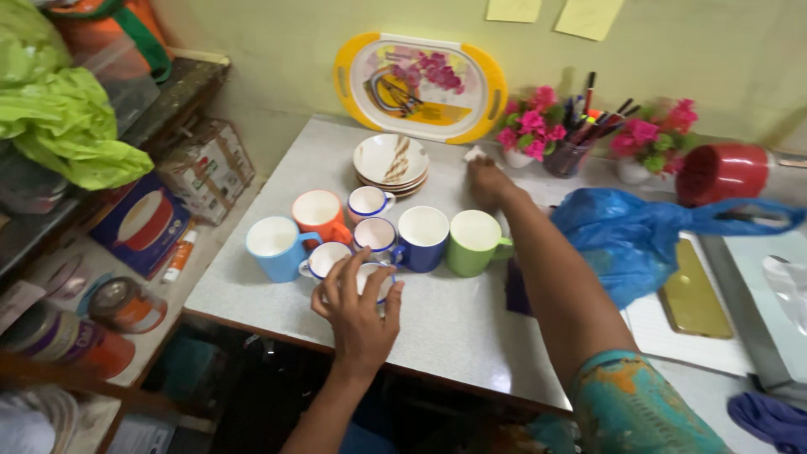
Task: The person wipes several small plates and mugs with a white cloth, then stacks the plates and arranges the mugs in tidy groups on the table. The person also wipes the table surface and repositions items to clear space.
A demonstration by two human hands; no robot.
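We see cups and mugs bunched together at centre frame on the grey table [454, 328], handy for picking one at a time. Our left hand [357, 307] curls its fingers over the rim of a small white cup [375, 277] at the front of the cluster, gripping it from above. Our right hand [487, 181] reaches to upper centre, fingers closed on a small white scrap [475, 154] beside the stacked plates [391, 164].
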